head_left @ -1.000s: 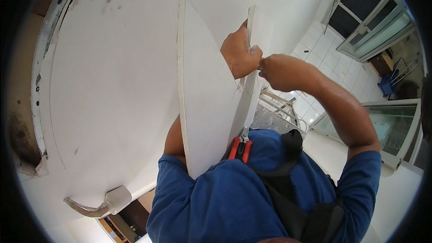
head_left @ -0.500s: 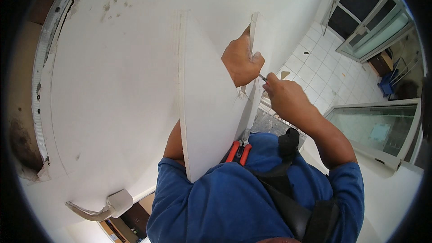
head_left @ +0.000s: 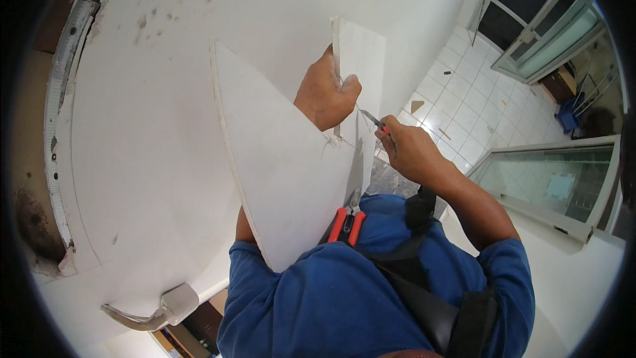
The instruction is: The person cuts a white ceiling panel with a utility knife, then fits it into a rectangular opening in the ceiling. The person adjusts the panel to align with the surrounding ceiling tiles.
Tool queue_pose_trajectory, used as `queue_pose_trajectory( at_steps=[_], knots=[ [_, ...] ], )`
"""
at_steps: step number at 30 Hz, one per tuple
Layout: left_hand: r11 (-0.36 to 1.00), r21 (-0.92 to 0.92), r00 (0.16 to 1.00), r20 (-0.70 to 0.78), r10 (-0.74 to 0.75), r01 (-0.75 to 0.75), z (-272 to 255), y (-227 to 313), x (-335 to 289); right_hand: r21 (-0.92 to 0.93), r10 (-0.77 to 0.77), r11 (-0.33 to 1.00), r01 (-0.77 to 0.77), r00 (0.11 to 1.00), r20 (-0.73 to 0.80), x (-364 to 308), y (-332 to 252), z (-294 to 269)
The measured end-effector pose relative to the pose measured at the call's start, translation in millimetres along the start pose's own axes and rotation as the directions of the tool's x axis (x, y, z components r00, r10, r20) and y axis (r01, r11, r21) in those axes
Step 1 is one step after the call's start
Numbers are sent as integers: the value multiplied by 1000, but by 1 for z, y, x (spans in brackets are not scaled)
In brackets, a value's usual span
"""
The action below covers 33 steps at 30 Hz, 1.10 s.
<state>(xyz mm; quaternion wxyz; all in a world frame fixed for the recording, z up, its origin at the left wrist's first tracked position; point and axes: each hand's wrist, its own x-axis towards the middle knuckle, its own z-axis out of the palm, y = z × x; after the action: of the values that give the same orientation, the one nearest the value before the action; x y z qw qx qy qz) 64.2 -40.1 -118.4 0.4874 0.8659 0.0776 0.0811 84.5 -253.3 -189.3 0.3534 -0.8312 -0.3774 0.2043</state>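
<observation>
I hold a white board snapped along a line into a large piece [head_left: 278,166] and a narrow strip [head_left: 363,59], both standing upright in front of my chest. My left hand [head_left: 328,96] grips the top of the strip at the fold, fingers wrapped over its edge. My right hand [head_left: 407,152] is closed on a small utility knife [head_left: 372,119], whose blade points into the fold just below my left hand. Red-handled snips [head_left: 348,222] hang at my chest, half hidden behind the board.
A stained white wall [head_left: 152,93] fills the left. A white tiled floor [head_left: 464,99] lies far below at the right, with dark window frames [head_left: 530,13] and a glass door [head_left: 550,185]. A white curved fitting [head_left: 159,308] sits at the lower left.
My right hand has dropped down and away from my left hand, with the knife now at the fold. The large piece has swung wider open toward the left.
</observation>
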Motion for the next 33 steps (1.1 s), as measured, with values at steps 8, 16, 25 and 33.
queue_pose_trajectory(
  at_steps=[8,16,25,33],
  knots=[
    [999,-29,999,13,-40,41,0,0,-3,77,2,997,3,998,-60,2,9,17],
    [999,-47,1000,0,-25,25,-1,5,-6,89,-6,996,13,997,-71,4,9,16],
    [997,-73,999,12,-37,37,-1,1,-4,45,-25,999,28,998,-57,5,6,11],
    [998,-33,999,-20,48,-48,1,-7,-3,-107,-25,994,29,999,42,11,-5,-6]
  ],
)
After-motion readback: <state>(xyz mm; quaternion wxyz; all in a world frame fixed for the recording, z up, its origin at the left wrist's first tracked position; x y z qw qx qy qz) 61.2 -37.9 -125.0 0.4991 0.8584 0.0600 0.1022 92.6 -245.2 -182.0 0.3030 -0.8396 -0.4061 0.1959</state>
